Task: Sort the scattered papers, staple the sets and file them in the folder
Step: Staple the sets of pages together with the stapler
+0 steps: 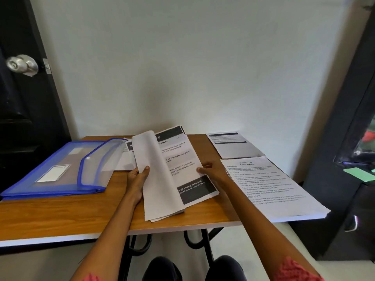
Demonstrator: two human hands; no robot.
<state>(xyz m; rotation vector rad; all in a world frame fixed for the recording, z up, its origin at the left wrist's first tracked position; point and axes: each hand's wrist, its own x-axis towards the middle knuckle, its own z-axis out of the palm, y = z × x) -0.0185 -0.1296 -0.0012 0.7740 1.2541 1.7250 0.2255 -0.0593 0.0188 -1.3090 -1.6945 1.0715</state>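
The wooden tabletop (60, 211) is standing against a white wall. The left hand (140, 179) is pinching lifted pages of the paper set (182, 169); the right hand (207, 169) is gripping its right edge. Sorting is judged underway; stapling requires squared edges. The blue folder (56, 169) is lying open at left, with sorted sheets (274, 189) at right.

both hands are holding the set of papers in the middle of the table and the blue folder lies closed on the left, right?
Not quite. The head view shows the blue folder on the left with its flap open, not closed. The rest holds: the left hand and the right hand both hold the set of papers in the middle of the table.
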